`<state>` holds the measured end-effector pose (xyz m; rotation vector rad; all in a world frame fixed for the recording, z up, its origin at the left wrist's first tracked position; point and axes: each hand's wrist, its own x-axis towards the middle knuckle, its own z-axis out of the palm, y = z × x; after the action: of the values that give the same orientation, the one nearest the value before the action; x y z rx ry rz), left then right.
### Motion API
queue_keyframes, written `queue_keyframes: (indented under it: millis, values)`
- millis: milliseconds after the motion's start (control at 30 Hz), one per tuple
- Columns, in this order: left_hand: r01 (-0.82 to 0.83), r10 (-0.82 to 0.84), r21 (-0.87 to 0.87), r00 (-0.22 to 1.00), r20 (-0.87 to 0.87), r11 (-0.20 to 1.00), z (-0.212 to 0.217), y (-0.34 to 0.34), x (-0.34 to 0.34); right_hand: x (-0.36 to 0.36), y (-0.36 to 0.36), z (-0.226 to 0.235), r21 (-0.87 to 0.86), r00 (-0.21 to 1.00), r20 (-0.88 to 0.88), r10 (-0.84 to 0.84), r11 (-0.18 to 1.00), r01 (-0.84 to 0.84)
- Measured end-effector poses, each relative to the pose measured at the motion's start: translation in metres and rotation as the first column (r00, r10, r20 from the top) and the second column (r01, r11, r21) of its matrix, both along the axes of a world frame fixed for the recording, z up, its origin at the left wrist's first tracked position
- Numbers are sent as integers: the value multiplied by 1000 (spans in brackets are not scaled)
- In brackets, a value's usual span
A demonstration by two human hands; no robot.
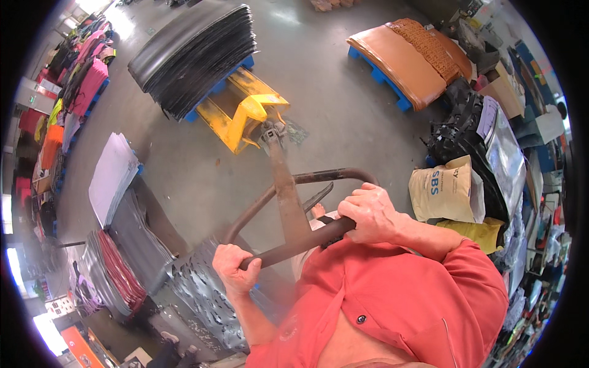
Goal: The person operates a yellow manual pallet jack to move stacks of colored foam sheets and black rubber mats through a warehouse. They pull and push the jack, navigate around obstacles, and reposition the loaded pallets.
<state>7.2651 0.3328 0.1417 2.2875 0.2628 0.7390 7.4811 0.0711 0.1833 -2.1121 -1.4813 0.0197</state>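
Note:
Both my hands grip the dark bar of a pallet jack handle (287,202) in front of my body. My left hand (234,267) is wrapped round the bar's left end, and my right hand (370,214) closes over its right end. A dark release lever (319,196) sits inside the handle loop. The shaft runs forward to the yellow pallet jack (245,113). Its forks reach beneath a blue pallet (246,62) that carries a tall stack of black sheets (193,58).
Orange-brown sheets (399,58) lie on another blue pallet (383,78) at the far right. A paper sack (443,189) and black scrap (457,132) stand on my right. Stacks of white sheets (112,175) and grey sheets (138,236) line the left, with perforated sheets (205,294) nearer.

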Motion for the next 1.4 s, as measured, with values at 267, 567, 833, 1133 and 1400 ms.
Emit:
queue_keyframes:
  millis: [267,567,833,1133,1400]
  values:
    - [-99,92,6,945,314,995,42,-9,-10,-18,0,57,104,982,187,-6,994,-14]
    - [-227,203,15,897,392,974,98,23,66,97,47,109,190,941,321,-109,981,49]
    - [-596,665,-295,650,368,746,70,71,141,200,143,119,253,924,383,2,962,-107]
    - [-705,819,-432,405,406,563,58,-22,86,186,90,117,161,847,370,381,872,-462]
    - [-825,915,-450,183,358,341,48,-112,54,192,71,118,146,768,349,536,779,-610]
